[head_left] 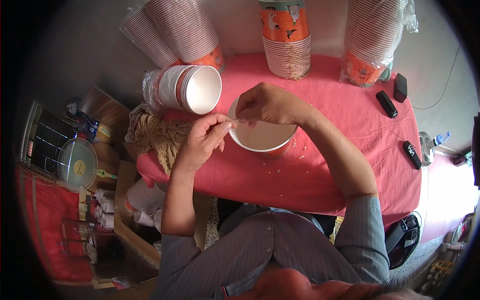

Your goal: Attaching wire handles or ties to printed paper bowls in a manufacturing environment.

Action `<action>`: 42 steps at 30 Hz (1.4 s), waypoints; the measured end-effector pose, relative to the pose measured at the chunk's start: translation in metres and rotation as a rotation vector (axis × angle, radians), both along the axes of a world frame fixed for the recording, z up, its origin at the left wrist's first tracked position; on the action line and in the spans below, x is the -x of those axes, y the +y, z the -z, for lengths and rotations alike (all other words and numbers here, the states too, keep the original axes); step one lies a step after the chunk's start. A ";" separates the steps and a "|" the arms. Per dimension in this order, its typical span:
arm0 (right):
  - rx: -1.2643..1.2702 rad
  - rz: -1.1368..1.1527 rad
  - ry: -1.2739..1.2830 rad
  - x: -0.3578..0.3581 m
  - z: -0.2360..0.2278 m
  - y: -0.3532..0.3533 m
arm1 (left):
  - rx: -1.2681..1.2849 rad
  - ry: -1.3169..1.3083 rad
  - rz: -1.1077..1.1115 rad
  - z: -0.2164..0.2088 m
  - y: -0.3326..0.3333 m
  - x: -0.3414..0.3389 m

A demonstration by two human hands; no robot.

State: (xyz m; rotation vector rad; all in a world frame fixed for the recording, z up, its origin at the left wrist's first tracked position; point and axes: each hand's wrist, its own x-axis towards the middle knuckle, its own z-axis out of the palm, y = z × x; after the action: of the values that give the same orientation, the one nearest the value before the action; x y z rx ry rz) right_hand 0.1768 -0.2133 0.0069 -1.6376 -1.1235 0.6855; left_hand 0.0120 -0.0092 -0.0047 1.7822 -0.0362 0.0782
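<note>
My left hand (202, 140) is closed in a pinch, thumb against forefinger, just left of a paper bucket's rim. Over the bucket's mouth, my right hand (267, 106) is bent down with its fingertips pinched together. A thin pale strand (237, 121) runs between the fingertips of both hands; its exact kind is too small to tell. Beneath them stands the wide paper bucket (272, 137), white inside with an orange outside, upright on the table. Left of my left hand lies a bundle of beige cords (162, 135), hanging over the table's edge.
A red cloth covers the table (350, 145). Nested paper buckets (202, 90) lie sideways at left; tall stacks (287, 55) stand behind. Small pale bits (301, 156) are scattered near the bucket. Black devices (386, 103) lie at right. A carton (130, 220) and fan (77, 165) are at left.
</note>
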 end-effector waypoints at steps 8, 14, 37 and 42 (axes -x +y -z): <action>0.061 -0.006 -0.015 0.006 -0.009 -0.004 | 0.249 0.020 -0.070 0.012 0.002 0.001; -0.006 -0.025 0.017 -0.001 0.001 -0.003 | 0.414 -0.006 -0.022 0.014 0.006 -0.003; -0.049 -0.003 -0.060 -0.016 -0.022 -0.027 | 0.333 -0.087 -0.200 0.038 0.003 0.004; -0.122 -0.049 0.039 -0.008 -0.031 -0.030 | -0.372 -0.492 -0.352 0.012 -0.025 0.000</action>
State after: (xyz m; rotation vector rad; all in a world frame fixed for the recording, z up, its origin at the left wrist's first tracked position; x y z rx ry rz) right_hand 0.1843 -0.2433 0.0375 -1.4923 -1.1584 0.6651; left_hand 0.0118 -0.0345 -0.0166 2.0837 -0.0944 0.8071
